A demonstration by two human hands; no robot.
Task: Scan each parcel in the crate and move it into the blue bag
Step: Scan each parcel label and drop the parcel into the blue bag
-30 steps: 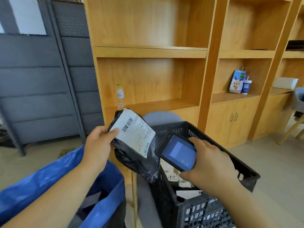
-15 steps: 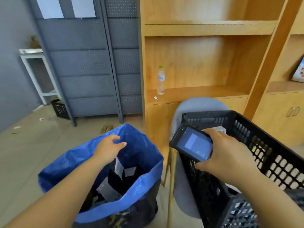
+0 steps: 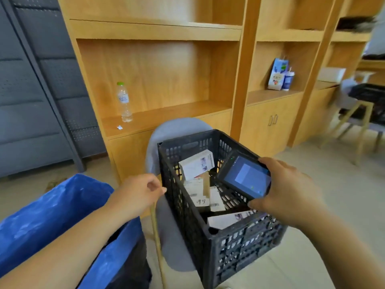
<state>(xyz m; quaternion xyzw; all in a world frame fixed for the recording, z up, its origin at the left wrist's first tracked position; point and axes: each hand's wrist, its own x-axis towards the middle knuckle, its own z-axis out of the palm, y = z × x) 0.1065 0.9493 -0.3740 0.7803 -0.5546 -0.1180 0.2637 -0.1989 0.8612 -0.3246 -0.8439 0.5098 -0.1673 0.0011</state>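
Right hand [image 3: 289, 197] fingers wrapped around the handheld scanner [image 3: 244, 177] over the crate [image 3: 218, 247]; left hand [image 3: 135, 195] empty, fingers loosely curled, parcels [image 3: 196, 165] just past them.

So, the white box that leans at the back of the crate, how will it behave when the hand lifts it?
The white box looks like stiff card, so it probably keeps its shape. It seems light for its size. Leaning on the crate wall, it may slide when nudged.

Head camera looks down, close over crate [image 3: 210, 243].
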